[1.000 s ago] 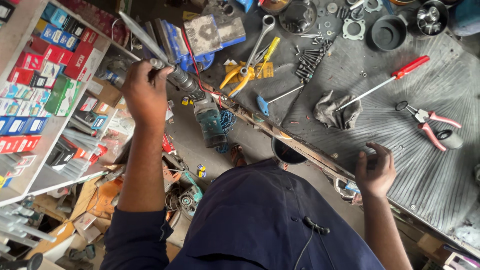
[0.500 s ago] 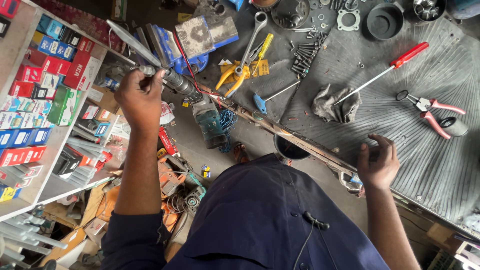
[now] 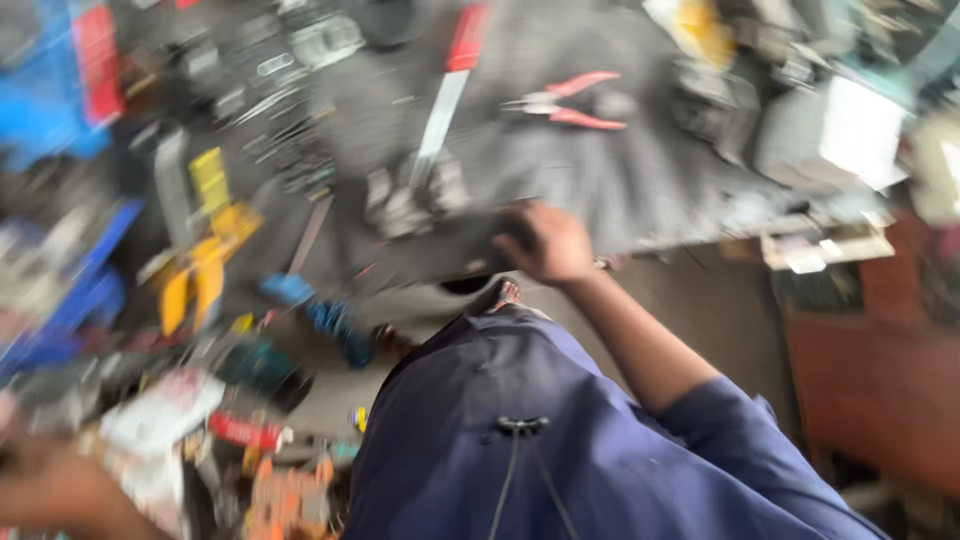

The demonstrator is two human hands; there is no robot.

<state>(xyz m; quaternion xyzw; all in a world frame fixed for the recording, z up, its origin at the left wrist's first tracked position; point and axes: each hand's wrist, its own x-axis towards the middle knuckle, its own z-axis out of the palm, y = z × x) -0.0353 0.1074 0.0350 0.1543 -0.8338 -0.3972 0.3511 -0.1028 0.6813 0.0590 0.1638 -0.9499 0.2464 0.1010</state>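
Bench edge: dark grey ribbed metal workbench [image 3: 620, 190], right hand [image 3: 548, 243] curled on its front rim.
Left hand: blurred at lower left [image 3: 60, 490]; grip cannot be told.
Progress: red-handled screwdriver [image 3: 452, 80] and pliers [image 3: 570, 100] lie untouched; no work visibly completed.

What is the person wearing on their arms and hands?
The right hand is bare, with no glove, ring or watch that shows. The forearm is bare too, and a dark blue sleeve is pushed up to about the elbow. It matches the dark blue shirt, where a small black clip with a thin cable hangs. The left hand is only a blur.
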